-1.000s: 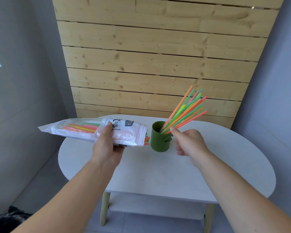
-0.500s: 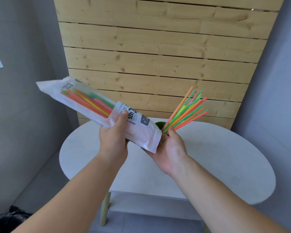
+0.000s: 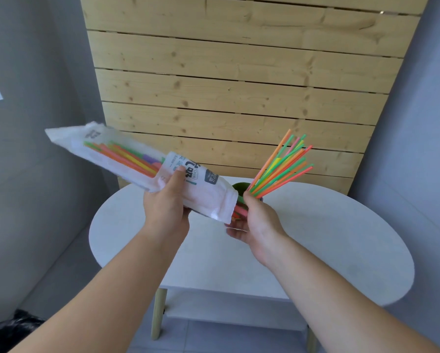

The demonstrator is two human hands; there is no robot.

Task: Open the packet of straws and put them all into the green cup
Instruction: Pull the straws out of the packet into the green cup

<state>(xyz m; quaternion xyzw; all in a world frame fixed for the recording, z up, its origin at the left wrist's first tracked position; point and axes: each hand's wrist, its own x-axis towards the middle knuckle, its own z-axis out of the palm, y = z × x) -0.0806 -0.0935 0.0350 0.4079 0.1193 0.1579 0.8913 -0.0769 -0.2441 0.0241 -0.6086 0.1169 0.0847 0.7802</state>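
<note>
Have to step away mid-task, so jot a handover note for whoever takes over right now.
Left hand grips the packet around its middle, open mouth tilted down to the right.
Right hand sits at that mouth, on the straw ends poking out; whether it pinches them is unclear.
Green cup stands on the table behind the hands, with a fan of straws in it.
Done: packet opened, some straws in the cup.
Left: move the straws inside the packet into the cup.

My left hand [image 3: 166, 207] grips the tilted packet [image 3: 127, 159], straw ends [image 3: 240, 212] poking from its low mouth into my right hand [image 3: 261, 221], before the straw-filled cup [image 3: 239, 187].
</note>
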